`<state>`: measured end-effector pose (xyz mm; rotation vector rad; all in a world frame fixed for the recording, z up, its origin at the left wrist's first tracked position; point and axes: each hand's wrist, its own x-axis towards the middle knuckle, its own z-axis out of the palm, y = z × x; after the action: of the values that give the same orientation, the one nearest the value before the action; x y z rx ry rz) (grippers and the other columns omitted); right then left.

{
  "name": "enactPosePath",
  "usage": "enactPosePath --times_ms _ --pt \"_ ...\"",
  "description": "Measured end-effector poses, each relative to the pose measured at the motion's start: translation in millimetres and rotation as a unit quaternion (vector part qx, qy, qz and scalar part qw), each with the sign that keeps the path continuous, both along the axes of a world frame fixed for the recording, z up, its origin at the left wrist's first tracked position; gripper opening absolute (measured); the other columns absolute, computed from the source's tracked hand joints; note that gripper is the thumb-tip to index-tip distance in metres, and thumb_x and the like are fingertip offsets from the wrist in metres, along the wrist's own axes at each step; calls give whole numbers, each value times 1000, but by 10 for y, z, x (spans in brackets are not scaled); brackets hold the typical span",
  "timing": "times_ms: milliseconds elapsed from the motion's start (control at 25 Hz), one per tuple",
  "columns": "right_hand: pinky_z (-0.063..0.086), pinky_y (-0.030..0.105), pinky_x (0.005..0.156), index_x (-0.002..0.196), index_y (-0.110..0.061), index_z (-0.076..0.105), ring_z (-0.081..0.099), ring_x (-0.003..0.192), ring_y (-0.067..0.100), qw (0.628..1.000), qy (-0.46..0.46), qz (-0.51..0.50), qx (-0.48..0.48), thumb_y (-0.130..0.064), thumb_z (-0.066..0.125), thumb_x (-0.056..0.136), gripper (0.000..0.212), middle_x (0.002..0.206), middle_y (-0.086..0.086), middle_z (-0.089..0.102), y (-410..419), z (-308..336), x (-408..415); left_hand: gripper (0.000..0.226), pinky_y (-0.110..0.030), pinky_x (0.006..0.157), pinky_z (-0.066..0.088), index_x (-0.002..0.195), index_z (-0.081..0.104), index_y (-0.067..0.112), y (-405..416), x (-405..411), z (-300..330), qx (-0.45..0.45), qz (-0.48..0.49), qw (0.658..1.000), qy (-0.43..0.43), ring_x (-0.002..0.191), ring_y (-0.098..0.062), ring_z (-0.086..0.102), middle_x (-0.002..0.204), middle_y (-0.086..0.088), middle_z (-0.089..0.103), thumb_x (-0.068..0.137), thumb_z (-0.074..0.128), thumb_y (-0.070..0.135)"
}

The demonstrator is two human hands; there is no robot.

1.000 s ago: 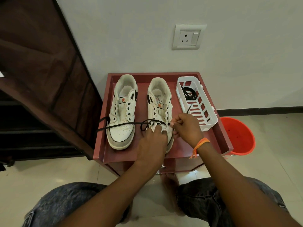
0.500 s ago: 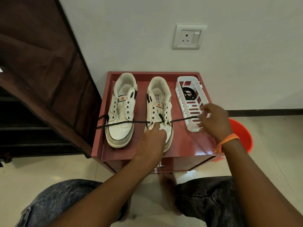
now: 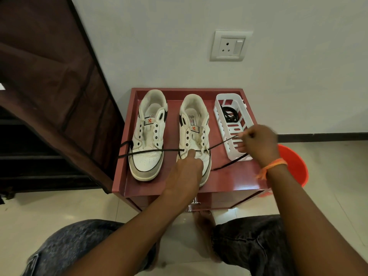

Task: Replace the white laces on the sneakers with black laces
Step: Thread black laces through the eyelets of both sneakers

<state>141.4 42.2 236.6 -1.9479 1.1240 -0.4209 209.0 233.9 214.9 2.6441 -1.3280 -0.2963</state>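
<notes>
Two white sneakers stand side by side on a red low table (image 3: 229,182), heels toward the wall. The left sneaker (image 3: 148,134) has bare eyelets. A black lace (image 3: 151,152) runs through the lowest eyelets of the right sneaker (image 3: 196,124), its left end trailing across the left sneaker and over the table's edge. My left hand (image 3: 186,172) presses down on the right sneaker's toe area, forefinger on the lace bar. My right hand (image 3: 257,144) pinches the lace's right part, pulled taut out to the right above a white basket (image 3: 223,114). A second coiled black lace (image 3: 230,114) lies in the basket.
A dark brown fabric wardrobe (image 3: 49,92) stands close on the left. An orange bucket (image 3: 294,166) sits on the floor at the table's right side. A wall socket (image 3: 230,45) is above the table. My knees and a bare foot are below the table's front.
My right hand has drawn the lace out of the right sneaker's eyelet, travelling right from beside the shoe to above the basket. The left hand stays on the toe.
</notes>
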Motion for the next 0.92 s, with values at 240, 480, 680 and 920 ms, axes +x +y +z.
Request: enactPosePath --times_ms 240,480,680,920 --pt "59 36 60 88 -7 63 68 55 21 995 -12 -73 -71 -7 58 93 7 84 16 69 -242 3 -253 23 -32 61 33 77 42 14 -15 5 -26 -10 -2 1000 -8 82 -28 61 113 -7 45 93 51 0" --pt "50 38 81 87 2 66 63 88 31 950 102 250 -155 -4 60 89 9 92 17 64 310 -202 200 17 -37 62 44 83 51 14 -22 31 -57 -8 7 1000 2 85 -32 63 112 -5 45 90 54 -1" --pt "47 36 66 67 -6 57 58 72 29 947 158 216 -175 -8 57 92 25 76 14 62 127 -205 210 20 -35 60 43 78 49 13 -18 41 -66 -9 9 1000 8 81 -31 63 109 -5 44 87 53 -3" --pt "45 15 53 76 -1 64 63 64 14 969 71 188 -144 -14 64 92 21 76 7 67 -36 -91 -44 13 -40 70 52 101 63 12 7 156 -129 -22 -3 1000 -5 88 -31 64 114 0 49 94 62 23"
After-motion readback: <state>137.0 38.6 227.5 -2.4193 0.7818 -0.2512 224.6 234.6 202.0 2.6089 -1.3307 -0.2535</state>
